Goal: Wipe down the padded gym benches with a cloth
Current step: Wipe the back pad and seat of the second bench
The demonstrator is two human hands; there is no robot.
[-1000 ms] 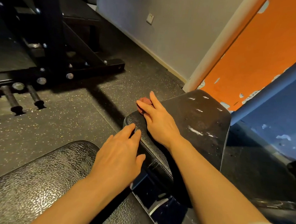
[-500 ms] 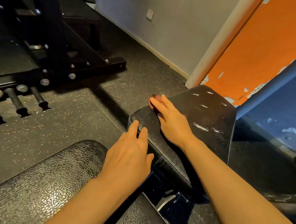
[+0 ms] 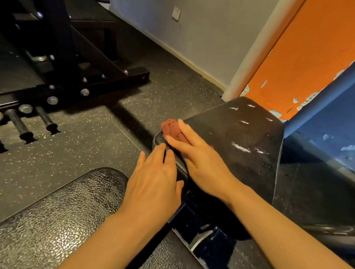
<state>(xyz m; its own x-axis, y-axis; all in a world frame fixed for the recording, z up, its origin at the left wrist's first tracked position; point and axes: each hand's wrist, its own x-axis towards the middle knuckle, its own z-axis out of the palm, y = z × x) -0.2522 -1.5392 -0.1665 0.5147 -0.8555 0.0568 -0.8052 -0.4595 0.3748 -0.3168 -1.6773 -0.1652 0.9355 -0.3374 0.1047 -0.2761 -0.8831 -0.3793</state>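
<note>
red cloth (image 3: 171,128) lies at the left edge of the black padded surface (image 3: 240,142), under our right hand (image 3: 200,158), whose straight fingers press it. our left hand (image 3: 155,180) rests flat, fingers relaxed, on the pad's near corner.

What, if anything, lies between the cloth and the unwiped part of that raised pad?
Nothing visible does. The right hand presses the red cloth on the raised pad's near corner; the left hand rests on its edge, behind.
</note>
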